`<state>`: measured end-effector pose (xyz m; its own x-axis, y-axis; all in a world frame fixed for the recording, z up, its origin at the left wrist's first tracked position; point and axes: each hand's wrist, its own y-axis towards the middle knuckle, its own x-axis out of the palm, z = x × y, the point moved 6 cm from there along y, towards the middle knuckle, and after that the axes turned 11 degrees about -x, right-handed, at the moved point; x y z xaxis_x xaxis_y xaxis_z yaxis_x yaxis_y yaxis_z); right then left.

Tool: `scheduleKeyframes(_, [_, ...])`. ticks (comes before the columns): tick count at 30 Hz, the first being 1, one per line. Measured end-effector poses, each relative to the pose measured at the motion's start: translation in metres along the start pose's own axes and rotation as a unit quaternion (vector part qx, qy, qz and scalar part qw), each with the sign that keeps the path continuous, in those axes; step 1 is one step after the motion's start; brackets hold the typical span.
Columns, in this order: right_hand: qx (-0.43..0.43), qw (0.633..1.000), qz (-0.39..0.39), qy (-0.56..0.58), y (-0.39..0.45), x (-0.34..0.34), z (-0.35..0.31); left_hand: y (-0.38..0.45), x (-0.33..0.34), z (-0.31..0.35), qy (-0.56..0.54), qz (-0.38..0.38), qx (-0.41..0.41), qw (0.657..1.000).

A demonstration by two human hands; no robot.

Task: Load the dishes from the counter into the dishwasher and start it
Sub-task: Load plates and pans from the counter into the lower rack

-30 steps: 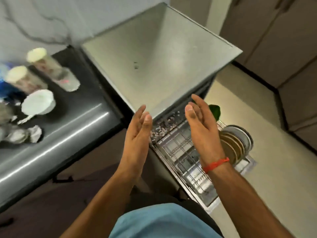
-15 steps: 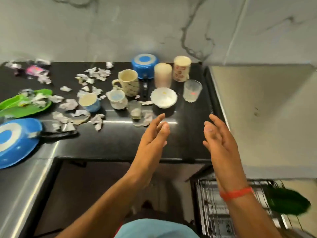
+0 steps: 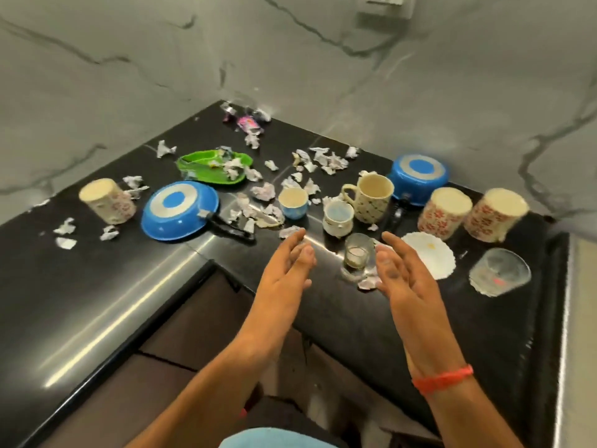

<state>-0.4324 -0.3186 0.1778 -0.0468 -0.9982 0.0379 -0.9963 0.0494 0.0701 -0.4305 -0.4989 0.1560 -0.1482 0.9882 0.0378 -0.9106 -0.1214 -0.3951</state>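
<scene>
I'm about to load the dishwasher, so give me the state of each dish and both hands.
left hand: open, empty
right hand: open, empty
spotted mug: upright
blue frying pan: upside down
blue pot: upside down
small glass: upright
floral cups: upside down
green plate: littered with paper scraps

Your left hand (image 3: 286, 273) and right hand (image 3: 407, 279) reach toward twelve o'clock side by side, palms facing, fingers straight, holding nothing.

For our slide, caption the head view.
Both open hands, left hand and right hand, reach toward a small glass on the cluttered counter.
</scene>
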Motion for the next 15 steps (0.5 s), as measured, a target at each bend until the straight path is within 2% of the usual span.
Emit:
scheduleKeyframes(8, [0.000, 0.992, -0.124, 0.018, 0.045, 0.070, -0.009, 0.028, -0.075, 0.025, -0.019, 0.105, -0.001, 0.994])
scheduleKeyframes(15, [0.001, 0.982, -0.186, -0.005, 0.103, 0.158, 0.009, 0.122, -0.156, 0.053, -0.016, 0.128, -0.026, 0.991])
